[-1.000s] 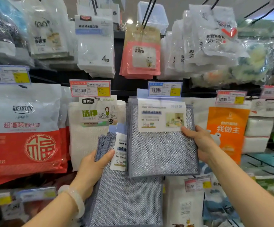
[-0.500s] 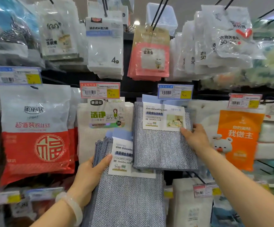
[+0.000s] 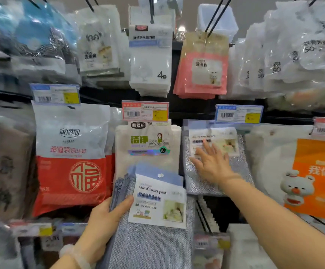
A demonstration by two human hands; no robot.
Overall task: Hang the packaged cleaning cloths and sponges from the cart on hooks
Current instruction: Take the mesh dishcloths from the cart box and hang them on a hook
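My left hand [image 3: 103, 220] grips a stack of silver dishwashing cloths [image 3: 153, 239] by its left edge, low in the middle of the view; the top one carries a white and blue label card [image 3: 157, 202]. A matching silver cloth pack [image 3: 216, 162] hangs on a hook under a blue price tag [image 3: 239, 114]. My right hand [image 3: 211, 164] lies flat against that hanging pack, fingers spread, holding nothing.
The display wall is full of hanging goods: a red and white steel-wool bag [image 3: 70, 158] at left, a beige cloth pack [image 3: 148, 144] in the middle, an orange bear bag [image 3: 317, 177] at right, pink pouches [image 3: 202, 66] above. Black hook rods [image 3: 204, 212] stick out below the hanging cloth.
My right hand left the right edge of the hanging cloth and now lies flat on its front. The view has moved closer and shifted right; my left hand keeps its stack.
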